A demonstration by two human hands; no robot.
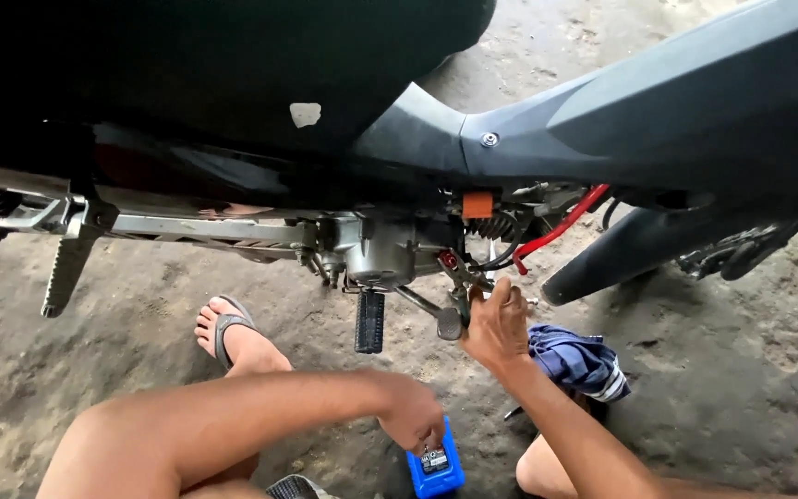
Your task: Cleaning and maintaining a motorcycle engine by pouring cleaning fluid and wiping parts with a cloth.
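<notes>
Blue box (436, 467) under left hand (413, 418) fingers; right hand (496, 323) at engine (380, 251).

Blue striped cloth (577, 362), crumpled on the dirt floor (94, 370). Black ribbed footpeg (369, 322), hanging under the engine. Orange clip (478, 205) and red cable (561, 228) (both below the dark body panel (676, 120)). Grey sandal (225, 328).

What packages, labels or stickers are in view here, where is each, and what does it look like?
Blue box: on the ground at the bottom centre, under the left hand; small, rectangular, bright blue, with a dark label on top.
Sticker remnant: on the motorcycle's black seat; small, whitish, ragged patch.
No screens or signs show.
</notes>
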